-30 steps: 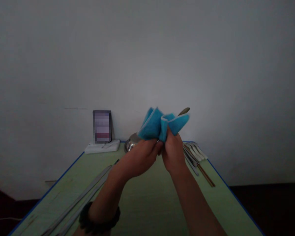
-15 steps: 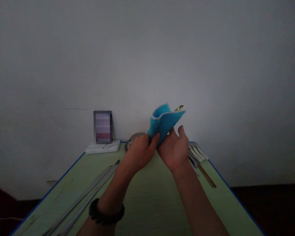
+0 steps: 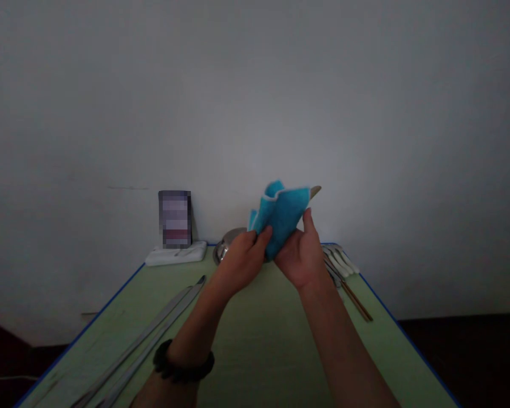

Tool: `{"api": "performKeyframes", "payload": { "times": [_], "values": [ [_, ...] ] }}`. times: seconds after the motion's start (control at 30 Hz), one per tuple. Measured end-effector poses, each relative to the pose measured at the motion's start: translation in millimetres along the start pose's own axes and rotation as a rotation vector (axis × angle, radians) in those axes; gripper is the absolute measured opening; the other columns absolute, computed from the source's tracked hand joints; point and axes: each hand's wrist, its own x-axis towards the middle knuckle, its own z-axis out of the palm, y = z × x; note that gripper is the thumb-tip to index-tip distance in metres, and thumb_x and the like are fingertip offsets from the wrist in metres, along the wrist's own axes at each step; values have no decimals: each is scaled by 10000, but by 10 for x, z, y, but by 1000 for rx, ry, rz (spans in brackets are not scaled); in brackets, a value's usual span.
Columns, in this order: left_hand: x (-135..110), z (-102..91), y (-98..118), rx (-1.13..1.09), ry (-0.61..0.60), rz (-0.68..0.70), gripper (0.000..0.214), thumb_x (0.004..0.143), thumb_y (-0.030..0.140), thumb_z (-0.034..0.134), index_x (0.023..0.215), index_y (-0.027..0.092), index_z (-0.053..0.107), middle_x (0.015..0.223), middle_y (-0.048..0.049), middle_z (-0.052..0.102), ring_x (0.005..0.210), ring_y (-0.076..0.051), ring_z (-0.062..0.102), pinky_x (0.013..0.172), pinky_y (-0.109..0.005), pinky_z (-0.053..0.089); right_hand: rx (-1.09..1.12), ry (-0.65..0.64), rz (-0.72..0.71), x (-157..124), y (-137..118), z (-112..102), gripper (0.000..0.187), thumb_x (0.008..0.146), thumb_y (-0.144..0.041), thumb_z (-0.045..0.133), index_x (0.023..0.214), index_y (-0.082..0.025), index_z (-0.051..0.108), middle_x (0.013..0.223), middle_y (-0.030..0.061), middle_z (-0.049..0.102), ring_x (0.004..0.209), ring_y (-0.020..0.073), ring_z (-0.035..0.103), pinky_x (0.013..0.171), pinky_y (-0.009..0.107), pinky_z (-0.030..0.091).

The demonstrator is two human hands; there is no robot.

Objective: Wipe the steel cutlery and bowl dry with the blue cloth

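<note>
A folded blue cloth (image 3: 287, 212) with a pale edge is held up above the far part of the table. My left hand (image 3: 246, 258) is closed on its lower left side, thumb across the front. From below and the right, my right hand (image 3: 301, 255) holds the cloth, palm turned up and thumb raised; its other fingers are largely hidden behind the fabric. The tip of a spoon (image 3: 315, 191) sticks out past the cloth's upper right corner. The rest of the spoon is covered.
Behind my left hand is a round metal dish or lid (image 3: 225, 243). White-handled spoons (image 3: 344, 259) and brown chopsticks (image 3: 357, 301) lie at the right edge. Long metal tongs (image 3: 153, 328) lie at left. A blurred screen (image 3: 176, 218) stands on a white base (image 3: 176, 255) by the wall.
The cloth has tipped and shifted slightly left, and its fold has narrowed. The spoon tip now shows from another side. My right thumb has come closer to the cloth.
</note>
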Motion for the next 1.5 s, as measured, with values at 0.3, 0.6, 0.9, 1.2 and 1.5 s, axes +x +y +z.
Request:
{"api": "performKeyframes", "payload": {
  "times": [0.3,0.6,0.9,1.2,1.5],
  "values": [
    [-14,138,-11,-416,-126,-124,390,809,539,390,621,198,391,471,66,403,389,-86,378,391,-199,288,-38,120,-455,81,-27,-85,313,760,-316,566,1028,-153,581,1040,56,641,897,153,597,897,360,435],
    [56,69,-108,-218,-169,-46,484,822,594,328,609,176,447,452,54,401,393,-88,379,401,-205,278,5,42,-488,68,-76,-68,221,767,-257,538,967,-181,594,980,22,659,881,131,604,876,342,450],
    [55,73,-54,18,-3,128,389,878,466,317,772,161,534,563,9,515,513,-140,492,506,-243,342,-200,157,-337,190,74,-178,369,733,-465,560,951,-170,603,917,36,683,849,152,627,755,297,500],
    [-134,-276,-10,128,-510,204,304,857,363,388,729,171,587,643,-10,619,552,-129,560,502,-208,397,-36,309,-358,171,80,-160,269,816,-389,478,954,-188,591,883,14,687,775,131,632,710,288,509],
    [-186,-441,93,20,-580,201,258,848,313,434,744,181,629,668,0,656,536,-109,583,418,-152,422,37,290,-359,142,12,-172,200,829,-328,448,831,-190,592,698,-25,656,631,101,605,577,225,495]
  ]
}}
